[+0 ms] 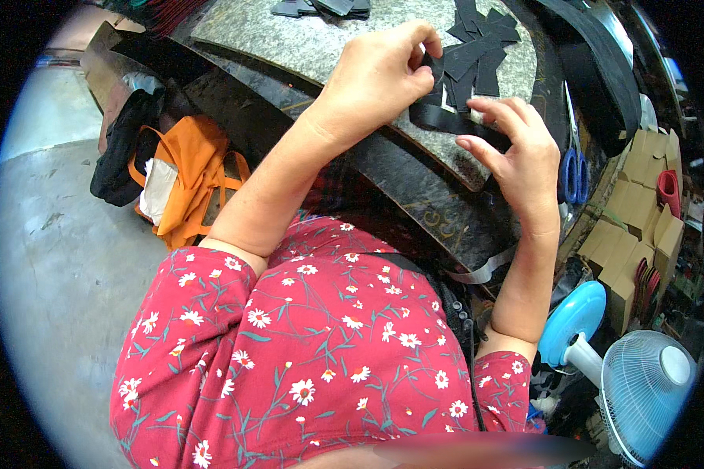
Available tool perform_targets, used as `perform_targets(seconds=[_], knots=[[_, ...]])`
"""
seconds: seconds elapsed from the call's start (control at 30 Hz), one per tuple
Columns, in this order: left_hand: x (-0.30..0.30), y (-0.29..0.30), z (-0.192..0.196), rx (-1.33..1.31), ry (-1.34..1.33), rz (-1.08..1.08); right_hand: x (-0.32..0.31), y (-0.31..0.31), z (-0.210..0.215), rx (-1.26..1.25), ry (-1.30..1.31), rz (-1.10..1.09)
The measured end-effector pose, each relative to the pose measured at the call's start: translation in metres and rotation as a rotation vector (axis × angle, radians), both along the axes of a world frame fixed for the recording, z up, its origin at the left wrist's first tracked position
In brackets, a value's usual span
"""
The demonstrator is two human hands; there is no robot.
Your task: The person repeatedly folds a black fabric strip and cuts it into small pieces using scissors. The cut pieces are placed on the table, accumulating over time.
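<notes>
My left hand [387, 69] is closed in a pinch on a black strip [450, 120] above the near edge of a grey speckled board. The strip bends below those fingers and runs right, into the space between the thumb and fingers of my right hand [520, 148]. That right hand is half curled, thumb and fingertips apart; whether its palm touches the strip is hidden. Something small and white shows at its index fingertip. Just beyond both hands, several flat black pieces [477, 51] lie in an overlapping heap on the board [281, 43].
More black pieces [332, 8] lie at the board's far edge. Blue-handled scissors [575, 173] lie to the right, near brown cardboard pieces [632, 199]. A blue and white fan [648, 375] stands at lower right. An orange bag [192, 176] is at left, beside the dark table.
</notes>
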State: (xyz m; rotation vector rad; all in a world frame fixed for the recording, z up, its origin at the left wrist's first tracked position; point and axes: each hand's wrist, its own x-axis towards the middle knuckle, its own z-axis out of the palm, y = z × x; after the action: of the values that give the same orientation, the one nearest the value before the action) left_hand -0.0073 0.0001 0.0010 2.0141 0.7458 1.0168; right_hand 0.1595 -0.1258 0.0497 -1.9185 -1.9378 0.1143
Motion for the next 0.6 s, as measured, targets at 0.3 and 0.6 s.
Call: perform_targets(seconds=[0.3, 0.6], knots=[[0.0, -0.003, -0.006, -0.533, -0.356, -0.252, 0.001, -0.001, -0.003, -0.032, 0.158, 0.111], [0.004, -0.014, -0.002, -0.63, -0.266, -0.324, 0.018, -0.011, 0.008, -0.126, 1.023, 0.0]])
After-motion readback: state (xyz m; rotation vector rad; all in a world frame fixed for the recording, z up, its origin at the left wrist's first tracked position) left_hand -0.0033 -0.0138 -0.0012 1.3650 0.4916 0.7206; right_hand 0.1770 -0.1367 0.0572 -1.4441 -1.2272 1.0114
